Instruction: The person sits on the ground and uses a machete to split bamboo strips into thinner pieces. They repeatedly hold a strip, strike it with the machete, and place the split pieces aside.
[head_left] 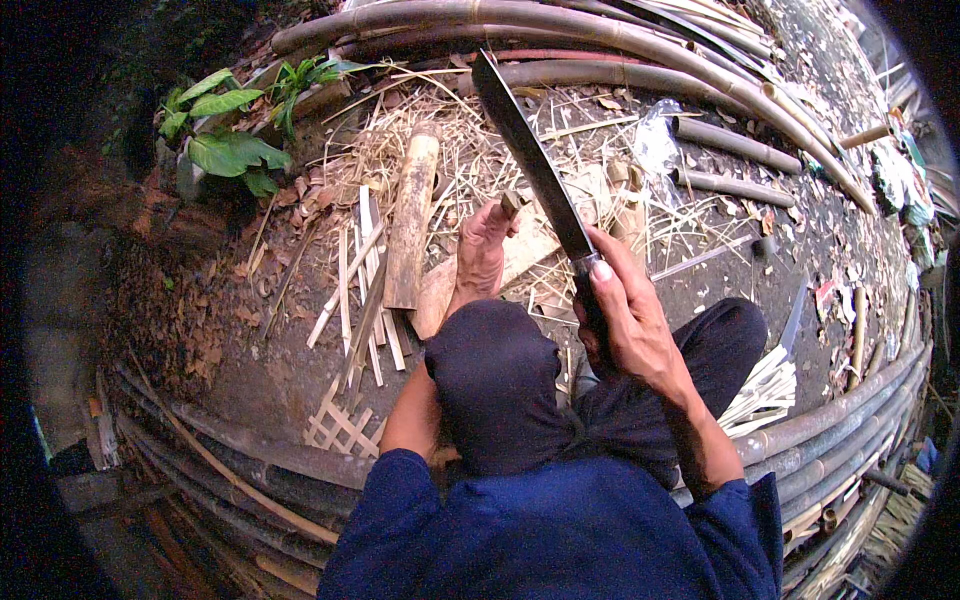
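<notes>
- Black knife (536, 160): our right hand (632, 318) clasps its handle, blade raised, probably for swinging room.
- Our left hand (484, 248) pinches a bamboo piece (512, 201) near the board's (530, 254) far edge, perhaps for backing.

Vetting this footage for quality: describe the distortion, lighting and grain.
Head view: fisheye distortion bows the long brown bamboo poles; the rim falls to black, and the left side is dim and grainy. Same head view: the crumpled clear plastic bag shows whitish glare; the long dark-bladed machete in the bare right hand looks fairly sharp.
</notes>
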